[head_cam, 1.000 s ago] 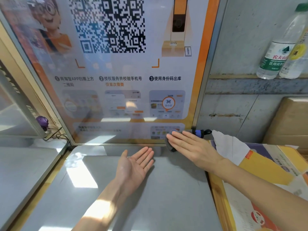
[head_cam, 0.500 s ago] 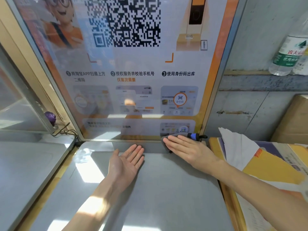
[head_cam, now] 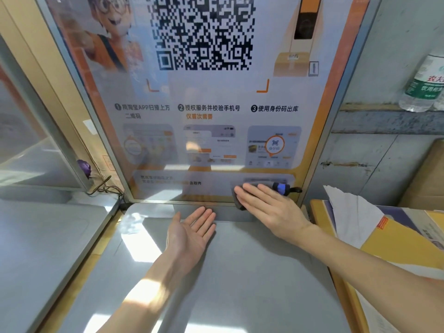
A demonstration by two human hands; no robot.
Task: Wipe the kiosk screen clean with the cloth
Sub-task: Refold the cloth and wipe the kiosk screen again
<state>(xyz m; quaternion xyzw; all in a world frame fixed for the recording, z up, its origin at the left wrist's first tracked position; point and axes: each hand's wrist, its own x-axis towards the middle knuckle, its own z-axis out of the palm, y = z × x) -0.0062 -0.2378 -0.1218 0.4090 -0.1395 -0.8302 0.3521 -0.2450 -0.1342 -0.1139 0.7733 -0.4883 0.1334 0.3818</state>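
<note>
wiping the screen's (head_cam: 211, 121) lower right corner
our right hand (head_cam: 270, 209) presses the cloth (head_cam: 239, 205) flat on it, fingers straight; our left hand (head_cam: 192, 230) lies palm up, empty. next we likely need a steady sweep left along the bottom edge.

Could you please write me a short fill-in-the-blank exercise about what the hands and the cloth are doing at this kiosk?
The right hand presses the dark grey cloth against the lower ____ corner of the glossy kiosk screen.
The left hand, over the grey metal counter, is open with its palm facing ____.
The large black-and-white square pattern on the screen is a ____ code.
Missing words: right; up; QR.
</note>
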